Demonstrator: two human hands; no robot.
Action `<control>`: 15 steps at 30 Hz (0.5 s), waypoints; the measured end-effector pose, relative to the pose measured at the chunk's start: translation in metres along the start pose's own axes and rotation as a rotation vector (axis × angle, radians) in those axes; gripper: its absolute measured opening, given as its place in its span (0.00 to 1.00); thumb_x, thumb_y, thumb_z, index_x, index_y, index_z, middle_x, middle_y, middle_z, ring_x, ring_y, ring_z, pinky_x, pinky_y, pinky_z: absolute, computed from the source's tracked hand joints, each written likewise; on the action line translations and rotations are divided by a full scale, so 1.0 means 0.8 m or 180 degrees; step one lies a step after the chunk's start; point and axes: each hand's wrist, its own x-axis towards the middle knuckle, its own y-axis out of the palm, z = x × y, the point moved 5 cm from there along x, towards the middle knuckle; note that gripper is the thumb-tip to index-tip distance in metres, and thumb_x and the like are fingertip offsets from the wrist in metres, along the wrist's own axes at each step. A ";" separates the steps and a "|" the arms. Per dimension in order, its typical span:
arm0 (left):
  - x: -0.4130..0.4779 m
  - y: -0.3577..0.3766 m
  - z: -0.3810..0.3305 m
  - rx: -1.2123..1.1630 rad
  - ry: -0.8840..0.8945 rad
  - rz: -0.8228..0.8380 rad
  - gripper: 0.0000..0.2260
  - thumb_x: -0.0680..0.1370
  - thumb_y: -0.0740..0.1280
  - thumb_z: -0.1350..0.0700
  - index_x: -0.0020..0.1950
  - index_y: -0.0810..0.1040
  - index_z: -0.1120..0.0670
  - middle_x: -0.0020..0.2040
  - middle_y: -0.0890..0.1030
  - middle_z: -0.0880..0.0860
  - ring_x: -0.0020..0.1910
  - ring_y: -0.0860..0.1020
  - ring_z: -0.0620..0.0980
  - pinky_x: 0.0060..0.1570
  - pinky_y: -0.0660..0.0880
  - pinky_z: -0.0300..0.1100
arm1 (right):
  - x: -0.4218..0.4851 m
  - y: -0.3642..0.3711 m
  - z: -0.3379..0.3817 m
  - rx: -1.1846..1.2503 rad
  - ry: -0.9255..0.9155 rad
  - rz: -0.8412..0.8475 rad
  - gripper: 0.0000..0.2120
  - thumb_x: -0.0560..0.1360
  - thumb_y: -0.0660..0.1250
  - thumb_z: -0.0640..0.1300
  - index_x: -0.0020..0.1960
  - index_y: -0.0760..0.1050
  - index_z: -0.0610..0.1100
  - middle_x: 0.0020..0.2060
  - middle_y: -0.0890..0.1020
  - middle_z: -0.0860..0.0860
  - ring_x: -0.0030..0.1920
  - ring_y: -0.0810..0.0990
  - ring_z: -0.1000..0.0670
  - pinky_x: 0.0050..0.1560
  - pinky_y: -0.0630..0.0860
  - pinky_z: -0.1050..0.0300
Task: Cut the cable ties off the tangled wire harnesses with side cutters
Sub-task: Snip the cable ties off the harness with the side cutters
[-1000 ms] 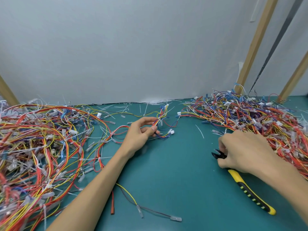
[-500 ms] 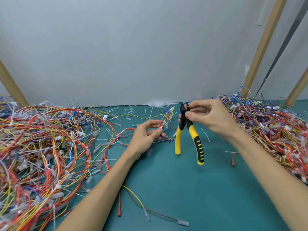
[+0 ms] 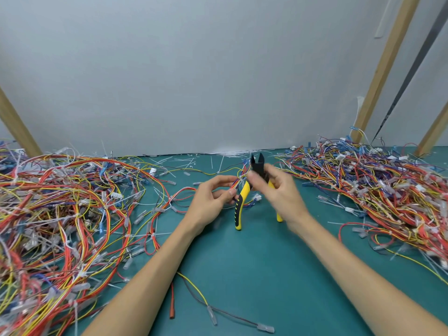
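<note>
While a loose yellow-and-black wire (image 3: 194, 287) lay nearest on the teal surface (image 3: 254, 275), the left hand (image 3: 208, 202) pinched a small wire harness (image 3: 239, 179) at centre. Just beside it, toward 3 o'clock, the blurred right hand (image 3: 278, 192) gripped the side cutters (image 3: 257, 164) below their head, blades parted and pointing up, yellow handles splayed downward. A harness pile (image 3: 68, 214) sprawled at 9 o'clock, a second harness pile (image 3: 375, 185) at 2 o'clock; cut cable ties (image 3: 184, 162) littered 12 o'clock.

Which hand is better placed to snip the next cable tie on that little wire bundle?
Right. The right hand grips the yellow-handled black side cutters, blades open, just beside the small multicoloured wire bundle that the left hand pinches.
</note>
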 end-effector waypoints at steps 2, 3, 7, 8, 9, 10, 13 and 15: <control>-0.001 0.000 -0.001 0.0032 0.0020 0.0019 0.11 0.79 0.65 0.66 0.61 0.77 0.61 0.54 0.81 0.55 0.41 0.83 0.42 0.42 0.76 0.32 | -0.016 0.009 -0.005 -0.0669 -0.0181 -0.0488 0.15 0.67 0.77 0.55 0.48 0.75 0.52 0.33 0.77 0.54 0.34 0.74 0.55 0.38 0.71 0.59; -0.001 -0.001 -0.001 0.0049 0.0025 0.0026 0.11 0.79 0.65 0.66 0.61 0.77 0.60 0.54 0.81 0.54 0.43 0.83 0.43 0.43 0.77 0.33 | -0.023 0.011 -0.005 -0.0982 -0.0248 -0.0717 0.19 0.64 0.78 0.58 0.48 0.72 0.54 0.33 0.76 0.55 0.34 0.73 0.55 0.37 0.71 0.58; -0.001 -0.001 0.000 -0.0043 -0.0037 0.0018 0.10 0.79 0.66 0.64 0.60 0.79 0.57 0.54 0.81 0.55 0.46 0.84 0.50 0.44 0.79 0.38 | -0.033 0.023 0.004 -0.1783 -0.0488 -0.0908 0.28 0.59 0.75 0.64 0.52 0.66 0.57 0.44 0.75 0.60 0.46 0.73 0.56 0.49 0.70 0.54; -0.002 -0.002 -0.001 -0.0068 -0.0025 0.0000 0.10 0.79 0.66 0.64 0.59 0.79 0.56 0.53 0.82 0.53 0.45 0.84 0.51 0.43 0.79 0.38 | -0.034 0.025 0.005 -0.1942 -0.0503 -0.0905 0.29 0.59 0.73 0.64 0.53 0.66 0.57 0.46 0.74 0.60 0.47 0.72 0.55 0.50 0.69 0.54; -0.002 -0.002 -0.002 -0.0058 -0.0003 -0.0019 0.10 0.79 0.66 0.64 0.58 0.79 0.55 0.51 0.82 0.51 0.45 0.84 0.51 0.43 0.79 0.37 | -0.035 0.026 0.005 -0.2089 -0.0477 -0.0915 0.29 0.59 0.72 0.64 0.55 0.66 0.57 0.47 0.72 0.58 0.48 0.72 0.53 0.50 0.69 0.54; -0.003 -0.002 -0.003 -0.0039 0.0010 -0.0046 0.10 0.79 0.66 0.64 0.58 0.79 0.55 0.49 0.83 0.50 0.45 0.84 0.50 0.43 0.78 0.37 | -0.035 0.027 0.003 -0.2221 -0.0404 -0.0917 0.30 0.60 0.70 0.64 0.58 0.65 0.57 0.48 0.70 0.57 0.49 0.71 0.52 0.50 0.68 0.54; -0.004 -0.005 -0.001 -0.0109 -0.0048 -0.0215 0.11 0.79 0.66 0.65 0.61 0.77 0.59 0.46 0.82 0.52 0.39 0.83 0.47 0.44 0.78 0.36 | -0.037 0.029 -0.005 -0.2412 -0.0066 -0.0812 0.34 0.59 0.65 0.64 0.64 0.62 0.60 0.48 0.68 0.54 0.48 0.68 0.49 0.50 0.67 0.54; -0.002 -0.006 0.001 -0.0322 -0.0197 -0.0284 0.13 0.79 0.65 0.67 0.63 0.75 0.63 0.49 0.79 0.56 0.37 0.83 0.44 0.43 0.79 0.35 | -0.040 0.029 -0.011 -0.2392 -0.0049 -0.0654 0.33 0.59 0.64 0.59 0.63 0.61 0.60 0.46 0.67 0.54 0.47 0.66 0.50 0.48 0.66 0.54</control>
